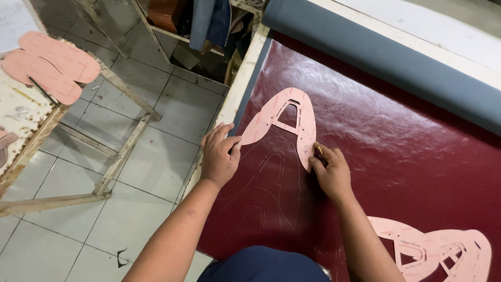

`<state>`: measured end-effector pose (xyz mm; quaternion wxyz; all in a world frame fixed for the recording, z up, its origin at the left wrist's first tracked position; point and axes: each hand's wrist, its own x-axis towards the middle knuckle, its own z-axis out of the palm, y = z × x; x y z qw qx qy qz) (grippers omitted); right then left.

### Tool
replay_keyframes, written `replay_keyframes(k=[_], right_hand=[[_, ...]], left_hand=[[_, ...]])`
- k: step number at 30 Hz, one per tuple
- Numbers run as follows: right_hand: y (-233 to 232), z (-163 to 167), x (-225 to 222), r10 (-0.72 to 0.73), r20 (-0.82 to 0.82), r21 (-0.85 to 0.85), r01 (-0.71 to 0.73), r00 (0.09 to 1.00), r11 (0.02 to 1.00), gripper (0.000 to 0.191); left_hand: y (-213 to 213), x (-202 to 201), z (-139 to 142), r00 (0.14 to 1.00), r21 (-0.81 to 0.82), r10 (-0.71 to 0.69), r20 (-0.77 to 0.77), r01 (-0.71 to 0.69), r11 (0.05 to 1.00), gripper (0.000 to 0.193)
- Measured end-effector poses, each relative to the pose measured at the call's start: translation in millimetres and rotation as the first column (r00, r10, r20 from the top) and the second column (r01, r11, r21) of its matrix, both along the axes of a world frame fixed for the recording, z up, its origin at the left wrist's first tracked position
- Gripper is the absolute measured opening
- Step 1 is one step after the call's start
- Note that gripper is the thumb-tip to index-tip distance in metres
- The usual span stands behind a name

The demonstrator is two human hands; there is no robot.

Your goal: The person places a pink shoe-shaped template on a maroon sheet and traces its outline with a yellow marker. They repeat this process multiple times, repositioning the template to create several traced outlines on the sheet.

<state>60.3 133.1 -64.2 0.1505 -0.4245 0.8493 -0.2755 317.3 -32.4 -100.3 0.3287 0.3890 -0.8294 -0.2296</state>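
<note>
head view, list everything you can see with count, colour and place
pattern template: 1, pink, flat on the maroon sheet, under both hands
second template: 1, pink, lower right on the sheet
leather sheet: 1, glossy maroon, spread over the table, faint traced outlines near the hands
roll: 1, grey-blue, along the far table edge
sole-shaped cutouts: stack, pink, on the wooden stand at left
wooden stand: 1, bare wood, on the tiled floor
marking tool: 1, thin, yellowish, in the right fingers
left hand: pressing the template's left end
right hand: at the template's right end
</note>
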Motion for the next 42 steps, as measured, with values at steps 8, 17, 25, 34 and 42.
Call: replay_keyframes(k=[8,17,25,34,42], right_hand=[[2.6,-2.9,1.1,0.015,-0.021,-0.049,-0.016,1.0,0.999,0.046],[0.1,1.1,2.5,0.0,-0.028,-0.025,-0.001,1.0,1.0,0.045],[-0.5,-2.0,2.2,-0.033,-0.015,0.01,0.033,0.999,0.999,0.046],[0.9,-2.1,2.9,-0.017,-0.047,0.006,0.017,0.999,1.0,0.044],[-0.1,2.8,6.4,-0.034,-0.038,0.014,0.035,0.999,0.999,0.044]], left_hand=[[1.3,0.2,-1.3,1.0,-0.008,0.003,-0.008,-0.003,1.0,0.016],[2.2,0.9,0.7,1.0,-0.01,-0.001,-0.002,0.0,1.0,0.015],[2.8,0.9,1.2,1.0,0.002,0.003,0.005,-0.003,1.0,0.016],[3.0,-0.8,-0.3,0.999,-0.018,0.024,0.024,-0.023,1.0,0.016],[2.4,1.8,-0.8,1.0,-0.022,0.006,0.012,-0.006,1.0,0.021]])
